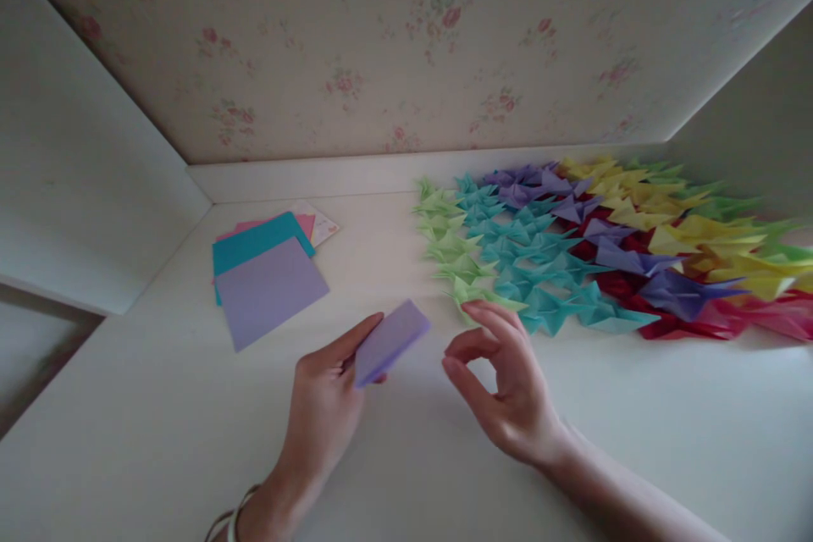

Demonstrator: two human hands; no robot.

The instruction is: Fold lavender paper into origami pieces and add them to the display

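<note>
A small folded piece of purple paper (pixel 392 343) is held in my left hand (pixel 330 394), with the thumb along its upper edge and the other fingers mostly hidden beneath. It is tilted above the white table. To its right, apart from the paper, my right hand (pixel 505 381) hovers with nothing in it; the thumb and index finger curve close to each other while the other fingers stretch out. Just beyond those fingers stand the nearest light green folded paper figures (pixel 473 296).
Flat sheets lie at the back left: a purple sheet (pixel 273 292) over a teal sheet (pixel 254 250), with pink and white paper under them. Rows of teal (pixel 539 309), purple (pixel 683 288), yellow (pixel 705 233) and red paper figures (pixel 692 320) cover the right side. A flowered wall stands behind.
</note>
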